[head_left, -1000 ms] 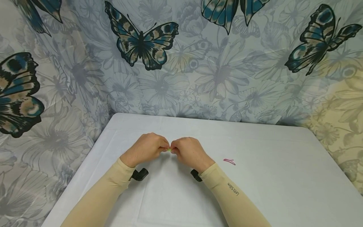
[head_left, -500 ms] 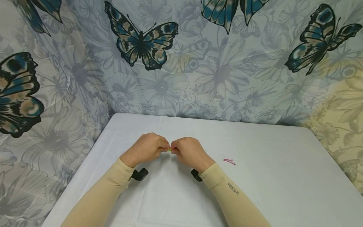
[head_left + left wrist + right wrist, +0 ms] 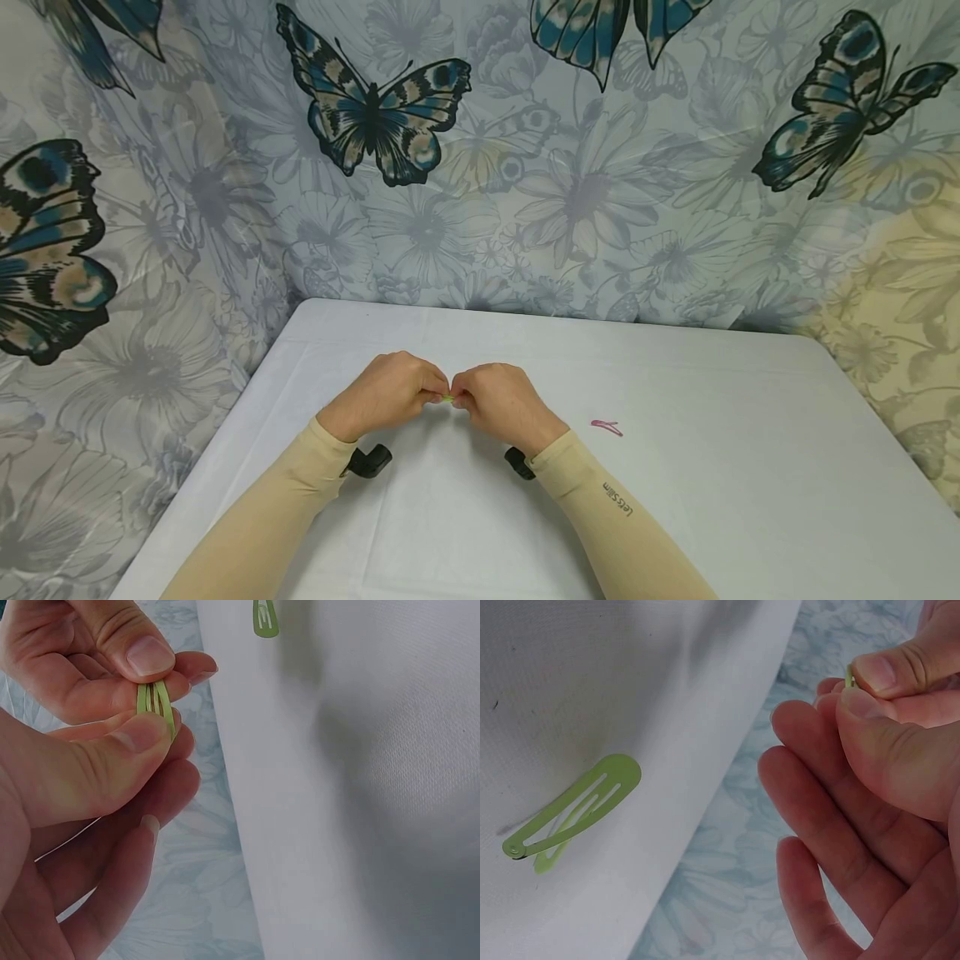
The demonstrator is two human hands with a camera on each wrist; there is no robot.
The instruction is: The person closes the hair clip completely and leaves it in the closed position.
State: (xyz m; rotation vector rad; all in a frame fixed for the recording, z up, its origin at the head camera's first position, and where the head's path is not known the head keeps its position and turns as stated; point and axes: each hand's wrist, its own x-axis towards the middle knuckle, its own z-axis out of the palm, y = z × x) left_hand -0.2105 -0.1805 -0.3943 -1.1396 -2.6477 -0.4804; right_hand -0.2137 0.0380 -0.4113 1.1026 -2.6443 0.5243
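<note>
The left hand [image 3: 393,385] and right hand [image 3: 504,402] both pinch a small green hair clip [image 3: 155,697] between them over the table [image 3: 712,475]; uneven thumb pressure could make it snap and spring away.

Diffuse light is brightening the head view, soft shadows are lying beneath the hands [image 3: 392,390] [image 3: 504,402] on the table [image 3: 720,483], and both wrist views are looking dimmer.

A person in pale yellow sleeves [image 3: 258,517] pinches a small yellow-green object [image 3: 447,397] between the fingertips of the left hand [image 3: 386,393] and right hand [image 3: 508,405] over a white table [image 3: 750,467], where a pink forked item [image 3: 607,427] lies; blue-and-black butterflies [image 3: 372,123] mark the flowered backdrop [image 3: 585,196] behind.
</note>
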